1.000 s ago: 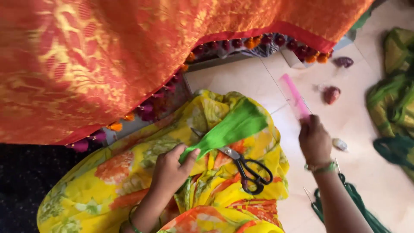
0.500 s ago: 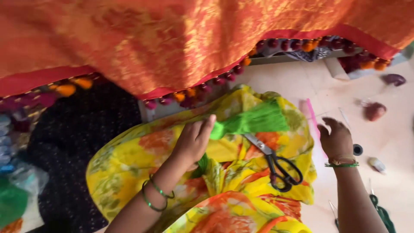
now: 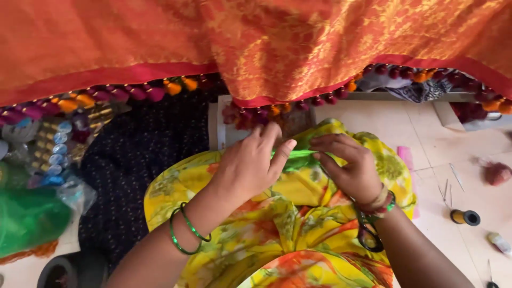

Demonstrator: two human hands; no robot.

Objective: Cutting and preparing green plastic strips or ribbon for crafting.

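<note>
Head view: both hands, left (image 3: 248,168), right (image 3: 349,168), pinch green cloth (image 3: 298,156).

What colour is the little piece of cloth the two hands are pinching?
Bright green cloth, pinched between the left hand and right hand; the head view shows it.

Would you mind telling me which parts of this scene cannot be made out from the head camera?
- Green cloth: mostly covered by the left hand and right hand; its shape is unclear.
- Scissors: only the dark handles show; the right wrist hides the blades.
- Thread spools: partly under the orange fringed cloth, blurred.
- Small tool: cut off by the bottom edge.
- Needles on the floor: too thin to count.
</note>
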